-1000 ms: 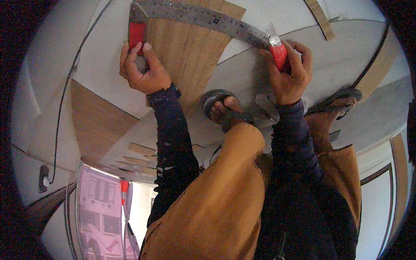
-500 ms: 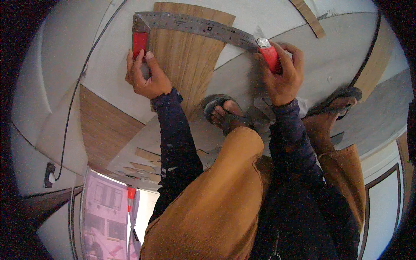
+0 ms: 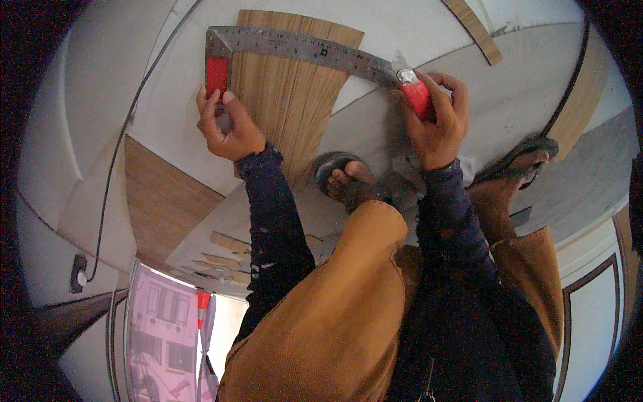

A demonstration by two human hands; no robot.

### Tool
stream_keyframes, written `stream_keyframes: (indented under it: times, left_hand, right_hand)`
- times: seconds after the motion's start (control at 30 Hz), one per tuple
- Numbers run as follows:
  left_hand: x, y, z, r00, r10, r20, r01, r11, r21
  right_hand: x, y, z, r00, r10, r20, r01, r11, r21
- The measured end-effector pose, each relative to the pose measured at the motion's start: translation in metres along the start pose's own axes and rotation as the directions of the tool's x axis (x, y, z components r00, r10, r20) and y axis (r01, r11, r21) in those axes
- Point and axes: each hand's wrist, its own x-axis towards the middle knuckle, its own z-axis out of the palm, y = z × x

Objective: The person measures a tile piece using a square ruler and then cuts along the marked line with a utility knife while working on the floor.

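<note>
A steel try square (image 3: 288, 44) lies across the upper part of a wood-grain plank (image 3: 301, 87). Its short red handle (image 3: 216, 75) is pinched between the fingers and thumb of my left hand (image 3: 231, 130). My right hand (image 3: 439, 120) is closed round a red utility knife (image 3: 416, 95), whose pale blade points up and away from me. The knife's front is close to the far end of the square's blade; whether they touch I cannot tell. The plank's near end is partly behind my left wrist.
A dark cable (image 3: 127, 114) runs down the left to a socket (image 3: 79, 273). Wood-grain flooring (image 3: 164, 201) and plank offcuts (image 3: 224, 258) lie at left. A narrow strip (image 3: 474, 30) is at the far right. My sandalled foot (image 3: 348, 175) stands close to the plank.
The square, plank and both hands appear slightly lower in the picture, as does the background at left. Both grips stay the same.
</note>
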Motion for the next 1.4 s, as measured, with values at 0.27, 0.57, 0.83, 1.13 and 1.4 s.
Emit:
stream_keyframes:
  times: [0.27, 0.57, 0.83, 1.13, 1.4]
  left_hand:
    - [-0.003, -0.004, 0.000, 0.981, -0.172, -0.085, 0.158, 0.975, -0.154]
    - [-0.002, 0.002, 0.001, 0.995, -0.097, -0.006, 0.096, 0.991, -0.088]
    - [0.002, 0.007, -0.001, 0.992, -0.123, 0.013, 0.123, 0.991, -0.054]
    - [0.000, 0.002, -0.001, 0.996, -0.088, 0.033, 0.089, 0.996, -0.031]
    - [0.000, -0.005, -0.002, 0.995, -0.096, 0.025, 0.097, 0.995, -0.008]
  right_hand:
    - [0.001, -0.005, -0.002, 1.000, -0.011, 0.019, 0.011, 0.999, 0.033]
    - [-0.001, 0.002, 0.000, 0.999, -0.042, -0.014, 0.042, 0.999, -0.013]
    - [0.002, -0.004, -0.001, 0.999, -0.033, -0.010, 0.033, 0.999, 0.014]
    - [-0.001, -0.005, 0.001, 1.000, 0.005, -0.012, -0.005, 1.000, 0.007]
    - [0.000, -0.004, -0.001, 1.000, -0.024, -0.005, 0.024, 0.999, -0.038]
